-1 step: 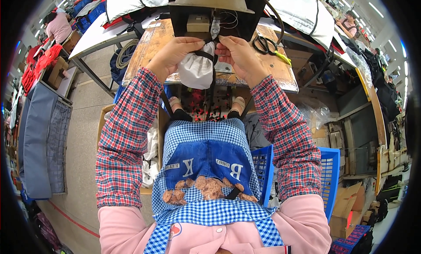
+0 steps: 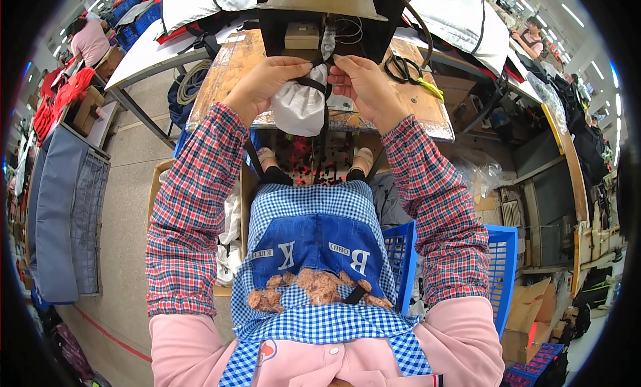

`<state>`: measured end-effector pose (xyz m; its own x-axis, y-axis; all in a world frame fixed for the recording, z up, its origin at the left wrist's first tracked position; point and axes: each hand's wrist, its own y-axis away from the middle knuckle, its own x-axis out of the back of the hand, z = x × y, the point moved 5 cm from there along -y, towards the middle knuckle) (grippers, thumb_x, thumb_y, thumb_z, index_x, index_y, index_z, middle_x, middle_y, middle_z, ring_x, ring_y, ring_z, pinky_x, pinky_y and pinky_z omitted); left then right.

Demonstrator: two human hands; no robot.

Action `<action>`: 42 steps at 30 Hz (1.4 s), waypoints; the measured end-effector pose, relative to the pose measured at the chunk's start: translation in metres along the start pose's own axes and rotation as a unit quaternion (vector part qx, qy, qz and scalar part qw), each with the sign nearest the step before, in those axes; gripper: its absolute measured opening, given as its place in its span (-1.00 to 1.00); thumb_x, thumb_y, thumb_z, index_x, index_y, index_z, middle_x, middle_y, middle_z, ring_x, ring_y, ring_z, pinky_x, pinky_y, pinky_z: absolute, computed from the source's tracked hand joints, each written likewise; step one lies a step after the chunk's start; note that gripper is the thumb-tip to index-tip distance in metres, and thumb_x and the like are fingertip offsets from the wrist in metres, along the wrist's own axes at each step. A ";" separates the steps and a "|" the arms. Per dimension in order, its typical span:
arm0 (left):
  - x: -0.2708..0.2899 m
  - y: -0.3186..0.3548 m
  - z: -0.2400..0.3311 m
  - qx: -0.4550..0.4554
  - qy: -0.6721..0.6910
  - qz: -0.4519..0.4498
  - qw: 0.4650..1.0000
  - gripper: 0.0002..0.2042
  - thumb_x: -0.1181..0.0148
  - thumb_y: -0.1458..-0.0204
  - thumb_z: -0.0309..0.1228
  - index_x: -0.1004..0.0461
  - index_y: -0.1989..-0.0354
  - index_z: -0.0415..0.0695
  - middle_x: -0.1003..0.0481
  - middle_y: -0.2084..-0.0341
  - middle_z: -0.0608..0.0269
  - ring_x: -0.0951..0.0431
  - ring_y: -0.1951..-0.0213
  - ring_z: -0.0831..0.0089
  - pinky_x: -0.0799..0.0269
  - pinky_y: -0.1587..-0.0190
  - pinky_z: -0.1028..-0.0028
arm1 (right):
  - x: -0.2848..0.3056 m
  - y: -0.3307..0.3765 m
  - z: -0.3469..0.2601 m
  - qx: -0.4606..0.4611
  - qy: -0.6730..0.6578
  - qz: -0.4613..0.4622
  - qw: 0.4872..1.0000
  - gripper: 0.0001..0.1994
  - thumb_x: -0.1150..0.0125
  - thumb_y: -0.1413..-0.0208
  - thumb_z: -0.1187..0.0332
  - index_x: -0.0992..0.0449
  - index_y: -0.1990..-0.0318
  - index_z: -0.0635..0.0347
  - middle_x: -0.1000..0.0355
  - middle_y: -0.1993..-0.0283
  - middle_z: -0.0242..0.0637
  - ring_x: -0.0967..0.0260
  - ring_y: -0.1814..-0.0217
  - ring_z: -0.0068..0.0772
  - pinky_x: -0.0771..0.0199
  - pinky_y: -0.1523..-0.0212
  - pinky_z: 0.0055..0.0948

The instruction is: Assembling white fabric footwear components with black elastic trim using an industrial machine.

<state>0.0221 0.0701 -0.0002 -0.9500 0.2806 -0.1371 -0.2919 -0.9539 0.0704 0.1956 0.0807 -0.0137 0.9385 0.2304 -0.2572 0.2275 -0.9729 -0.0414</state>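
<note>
A gathered white fabric pouch (image 2: 299, 113) hangs at the near edge of the worktable, just under the machine head. Across it runs a black strap (image 2: 311, 84), and part of the strap drops down its right side. My left hand (image 2: 267, 83) is closed, pinching the pouch's upper left edge near the strap. From the right, my right hand (image 2: 366, 86) pinches the black strap by the pouch's top, with fingers curled. The fabric directly beneath the machine (image 2: 320, 5) is partly hidden by my fingertips.
Black-handled scissors (image 2: 404, 70) with a yellow-green part lie on the wooden worktable (image 2: 427, 113), right of my hand. Blue plastic crates (image 2: 502, 273) and a cardboard box (image 2: 163, 170) flank my legs. White padded pieces (image 2: 451, 20) lie on side tables. Other people work farther back.
</note>
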 end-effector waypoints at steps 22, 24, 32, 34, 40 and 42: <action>0.009 0.020 -0.008 0.049 -0.052 -0.079 0.994 -0.67 -0.17 -0.15 -0.37 -0.46 0.00 -0.35 -0.56 0.22 0.15 -0.59 0.23 0.49 -0.54 0.19 0.54 | -0.001 0.048 -0.017 0.053 0.270 -0.065 0.959 -0.72 -0.18 -0.21 0.22 -0.53 0.14 0.29 -0.46 0.35 -0.45 -0.40 0.34 -0.70 -0.48 0.43 -0.69; 0.005 0.019 -0.008 0.045 -0.021 -0.098 0.994 -0.69 -0.17 -0.15 -0.38 -0.47 0.02 -0.35 -0.56 0.23 0.17 -0.59 0.26 0.50 -0.54 0.21 0.55 | -0.004 0.047 -0.014 0.055 0.247 -0.052 0.966 -0.73 -0.18 -0.21 0.23 -0.53 0.14 0.28 -0.46 0.35 -0.46 -0.39 0.34 -0.70 -0.47 0.43 -0.70; 0.006 0.009 -0.008 0.036 -0.052 -0.087 0.994 -0.67 -0.19 -0.14 -0.36 -0.48 0.02 -0.36 -0.56 0.24 0.18 -0.58 0.26 0.51 -0.52 0.21 0.55 | -0.005 0.038 -0.004 0.030 0.164 -0.005 0.986 -0.76 -0.14 -0.23 0.26 -0.53 0.15 0.27 -0.46 0.36 -0.43 -0.38 0.37 -0.68 -0.43 0.44 -0.67; 0.006 0.006 -0.008 0.031 -0.062 -0.084 0.994 -0.67 -0.19 -0.13 -0.36 -0.48 0.03 -0.36 -0.56 0.24 0.17 -0.58 0.26 0.51 -0.52 0.21 0.55 | -0.004 0.037 -0.004 0.025 0.146 -0.007 0.989 -0.76 -0.14 -0.23 0.26 -0.54 0.16 0.28 -0.46 0.36 -0.43 -0.39 0.36 -0.67 -0.42 0.44 -0.67; 0.004 0.004 -0.004 0.012 -0.093 -0.069 0.993 -0.67 -0.20 -0.13 -0.37 -0.49 0.03 -0.36 -0.56 0.23 0.16 -0.58 0.26 0.50 -0.52 0.22 0.55 | -0.004 0.034 -0.008 0.062 0.186 0.014 0.981 -0.76 -0.16 -0.21 0.27 -0.54 0.18 0.31 -0.48 0.36 -0.40 -0.41 0.35 -0.65 -0.42 0.43 -0.67; 0.005 0.004 -0.002 0.021 -0.086 -0.056 0.995 -0.68 -0.20 -0.12 -0.37 -0.49 0.04 -0.36 -0.56 0.23 0.15 -0.58 0.25 0.49 -0.53 0.20 0.53 | -0.005 0.032 -0.008 0.075 0.192 0.014 0.978 -0.76 -0.17 -0.20 0.28 -0.54 0.18 0.31 -0.49 0.36 -0.39 -0.42 0.34 -0.65 -0.42 0.42 -0.67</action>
<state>0.0166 0.0673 -0.0030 -0.9155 0.4015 0.0244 -0.3970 -0.9117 0.1055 0.2002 0.0488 -0.0061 0.9787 0.1663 0.1201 0.1870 -0.9640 -0.1892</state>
